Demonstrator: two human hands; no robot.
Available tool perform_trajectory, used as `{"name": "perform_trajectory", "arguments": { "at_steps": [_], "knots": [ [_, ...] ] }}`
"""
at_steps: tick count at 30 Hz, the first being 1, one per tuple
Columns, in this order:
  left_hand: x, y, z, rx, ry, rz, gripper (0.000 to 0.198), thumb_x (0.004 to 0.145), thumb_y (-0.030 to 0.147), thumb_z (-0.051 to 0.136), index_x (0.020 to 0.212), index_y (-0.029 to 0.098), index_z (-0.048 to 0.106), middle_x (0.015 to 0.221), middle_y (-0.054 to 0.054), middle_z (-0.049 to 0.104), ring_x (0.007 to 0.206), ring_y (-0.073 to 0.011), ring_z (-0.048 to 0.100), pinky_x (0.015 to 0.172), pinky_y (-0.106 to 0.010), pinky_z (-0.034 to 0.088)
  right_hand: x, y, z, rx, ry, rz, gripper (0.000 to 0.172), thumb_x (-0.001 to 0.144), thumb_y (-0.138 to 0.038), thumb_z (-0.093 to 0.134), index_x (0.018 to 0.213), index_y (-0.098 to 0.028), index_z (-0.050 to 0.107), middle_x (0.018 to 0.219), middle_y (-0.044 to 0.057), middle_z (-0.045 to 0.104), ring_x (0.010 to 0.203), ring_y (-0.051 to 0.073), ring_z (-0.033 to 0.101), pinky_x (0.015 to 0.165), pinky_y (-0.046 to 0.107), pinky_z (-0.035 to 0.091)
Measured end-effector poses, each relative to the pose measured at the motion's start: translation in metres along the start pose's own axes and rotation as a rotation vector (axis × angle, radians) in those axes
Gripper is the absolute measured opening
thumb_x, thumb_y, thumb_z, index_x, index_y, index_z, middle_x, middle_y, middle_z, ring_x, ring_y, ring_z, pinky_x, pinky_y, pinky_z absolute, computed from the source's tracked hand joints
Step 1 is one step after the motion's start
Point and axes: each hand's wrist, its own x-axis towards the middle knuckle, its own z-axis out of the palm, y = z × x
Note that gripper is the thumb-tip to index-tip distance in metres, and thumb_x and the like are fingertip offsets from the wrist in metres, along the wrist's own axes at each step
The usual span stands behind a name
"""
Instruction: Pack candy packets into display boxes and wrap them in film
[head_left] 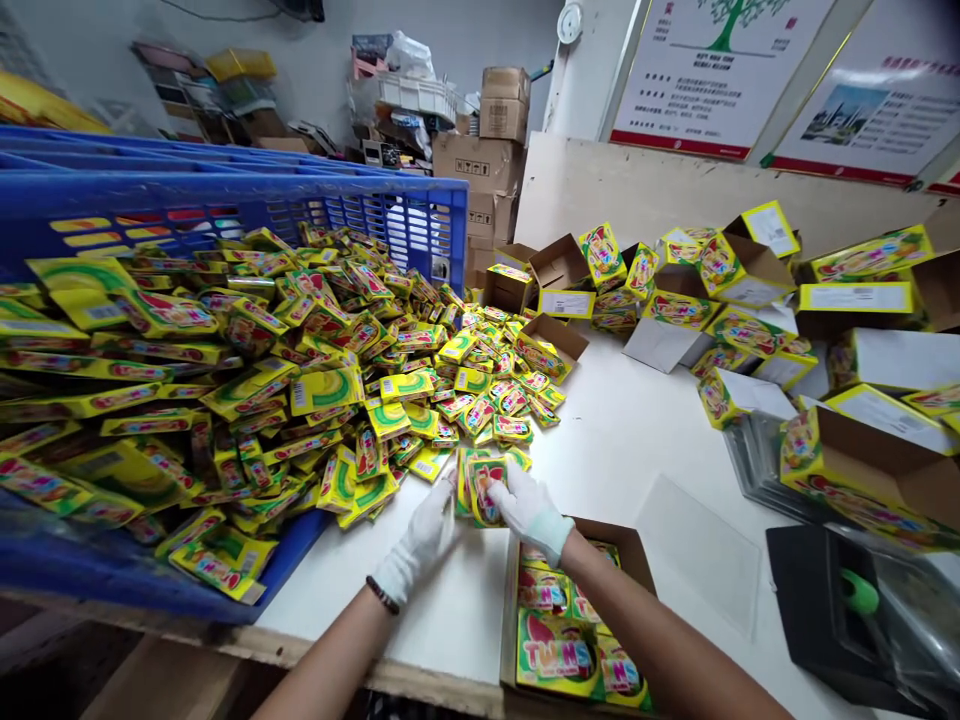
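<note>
Nearest: open carton (pixel 510 625) holding printed packs (pixel 556 655), partly hidden under right forearm (pixel 649 610). Beyond, over white table (pixel 600 430): held packets (pixel 472 487) between both gloved hands. Left hand (pixel 420 537) clamped on their left edge; right hand (pixel 535 512) clamped on the right, thumb across the front. Broad printed faces toward camera; long axis unclear, fingers covering edges; count unreadable. Farther: packet heap (pixel 322 370); blue crate (pixel 225 187), cut off at left.

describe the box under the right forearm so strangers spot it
From the blue plastic crate, follow the white tabletop right to its near edge. There sits an open brown-lined cardboard box; unlike the yellow printed cartons farther back, it visibly holds yellow-green packets.
</note>
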Motion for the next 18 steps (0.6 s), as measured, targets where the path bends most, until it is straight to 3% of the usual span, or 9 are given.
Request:
{"name": "perform_trajectory", "arguments": {
  "at_steps": [3,5,7,9,11,14,18],
  "knots": [
    [-0.031,-0.003,0.013,-0.284,-0.064,-0.182,0.045,0.085,0.045,0.065,0.123,0.021,0.062,0.118,-0.011,0.069,0.110,-0.0274,0.064,0.094,-0.041,0.053,0.035,0.004,0.001,-0.016,-0.006,-0.049,0.039,0.100,-0.046,0.032,0.102,-0.019,0.059,0.089,0.009,0.066,0.084,0.022,0.061,0.076,0.032,0.043],
    [-0.041,-0.007,0.018,-0.473,0.010,-0.274,0.051,0.079,0.038,0.074,0.126,0.023,0.059,0.120,-0.009,0.069,0.108,-0.0269,0.066,0.089,-0.039,0.056,0.060,0.010,-0.005,-0.085,0.021,-0.081,0.037,0.101,-0.042,0.032,0.111,-0.020,0.059,0.099,0.009,0.067,0.093,0.021,0.061,0.081,0.032,0.043],
    [-0.045,-0.010,0.018,-0.567,0.151,-0.319,0.049,0.077,0.034,0.075,0.123,0.023,0.061,0.117,-0.008,0.070,0.104,-0.0256,0.068,0.085,-0.037,0.058,0.087,0.022,-0.015,-0.173,0.061,-0.079,0.033,0.097,-0.031,0.042,0.126,-0.020,0.054,0.123,0.011,0.062,0.112,0.022,0.057,0.092,0.033,0.042],
    [-0.045,-0.012,0.014,-0.602,0.226,-0.356,0.046,0.076,0.030,0.076,0.119,0.021,0.063,0.115,-0.008,0.071,0.100,-0.0244,0.069,0.082,-0.036,0.059,0.111,0.037,-0.026,-0.223,0.049,-0.066,0.050,0.085,-0.019,0.056,0.135,-0.019,0.050,0.138,0.014,0.053,0.125,0.026,0.049,0.099,0.036,0.038],
    [-0.043,-0.013,0.009,-0.595,0.226,-0.362,0.047,0.075,0.029,0.075,0.120,0.021,0.062,0.118,-0.008,0.070,0.101,-0.0238,0.069,0.080,-0.035,0.060,0.127,0.052,-0.033,-0.251,0.012,-0.058,0.063,0.075,-0.013,0.063,0.136,-0.019,0.050,0.137,0.015,0.054,0.126,0.029,0.049,0.100,0.040,0.038],
    [-0.038,-0.015,0.005,-0.554,0.249,-0.323,0.050,0.077,0.031,0.074,0.124,0.022,0.060,0.122,-0.008,0.068,0.101,-0.0227,0.069,0.082,-0.035,0.059,0.130,0.062,-0.033,-0.278,0.000,-0.051,0.064,0.072,-0.019,0.067,0.134,-0.019,0.051,0.129,0.016,0.057,0.117,0.030,0.054,0.095,0.040,0.041],
    [-0.029,-0.020,0.011,-0.485,0.281,-0.254,0.051,0.079,0.038,0.073,0.126,0.025,0.058,0.123,-0.007,0.067,0.106,-0.0226,0.067,0.087,-0.036,0.057,0.089,0.045,-0.018,-0.159,0.006,-0.123,0.051,0.077,-0.038,0.065,0.123,-0.019,0.055,0.107,0.008,0.063,0.092,0.021,0.059,0.077,0.029,0.045]
  ]
}}
